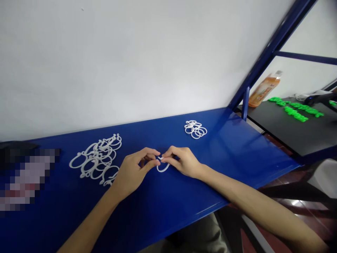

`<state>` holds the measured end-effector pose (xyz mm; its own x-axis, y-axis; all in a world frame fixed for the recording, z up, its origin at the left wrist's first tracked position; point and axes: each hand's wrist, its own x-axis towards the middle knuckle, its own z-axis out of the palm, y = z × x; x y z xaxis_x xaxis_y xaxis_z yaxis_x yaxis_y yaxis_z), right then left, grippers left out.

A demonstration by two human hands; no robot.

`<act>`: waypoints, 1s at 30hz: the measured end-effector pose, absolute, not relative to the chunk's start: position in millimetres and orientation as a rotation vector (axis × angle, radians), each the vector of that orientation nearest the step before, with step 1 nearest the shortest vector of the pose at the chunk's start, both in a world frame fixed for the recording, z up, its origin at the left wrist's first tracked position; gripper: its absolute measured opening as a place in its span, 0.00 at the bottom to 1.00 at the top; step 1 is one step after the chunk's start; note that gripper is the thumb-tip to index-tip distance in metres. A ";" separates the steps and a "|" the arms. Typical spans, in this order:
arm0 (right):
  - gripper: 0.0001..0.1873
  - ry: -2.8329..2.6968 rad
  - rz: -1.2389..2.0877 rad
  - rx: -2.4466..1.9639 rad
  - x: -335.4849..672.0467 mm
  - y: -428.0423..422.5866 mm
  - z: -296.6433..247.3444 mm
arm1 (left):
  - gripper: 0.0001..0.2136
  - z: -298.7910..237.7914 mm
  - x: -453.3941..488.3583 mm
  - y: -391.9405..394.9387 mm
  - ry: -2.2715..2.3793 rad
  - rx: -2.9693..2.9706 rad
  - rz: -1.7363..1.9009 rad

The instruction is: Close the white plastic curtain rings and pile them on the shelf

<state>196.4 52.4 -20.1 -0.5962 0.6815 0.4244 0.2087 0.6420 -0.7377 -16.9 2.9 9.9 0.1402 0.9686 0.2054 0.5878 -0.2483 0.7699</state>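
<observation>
Two hands, the left hand (137,168) and the right hand (184,161), share one slim white ring (163,170) over the middle of the blue tabletop (221,151); each grip is a narrow pinch of thumb and fingertips on it. Its rounded side bows toward the near edge, while its end portion, partly hidden by the fingers, faces the wall (158,63); with so much covered, I cannot tell its long axis, nor whether it touches the surface. To the left lies a large, tangled pile of similar white rings (98,151), its near corner overlapped by the left hand and wrist. A smaller white cluster (195,128) sits beyond the right hand. Past the blue frame (268,45), an orange bottle (265,89) and bright green pieces (296,113) occupy a black tabletop (289,137).
</observation>
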 end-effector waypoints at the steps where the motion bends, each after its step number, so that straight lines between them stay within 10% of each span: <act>1: 0.08 -2.161 0.864 -0.665 196.0 51.6 -19.5 | 0.09 9.8 -15.8 2.8 1.487 1.940 0.966; 21: 0.15 -2.415 0.490 -0.501 202.7 53.8 -8.5 | 0.06 -5.3 -5.8 0.4 1.498 2.235 1.054; 30: 0.11 -1.824 0.063 -1.500 278.9 139.0 -14.4 | 0.15 6.4 -52.2 15.9 2.061 2.306 0.470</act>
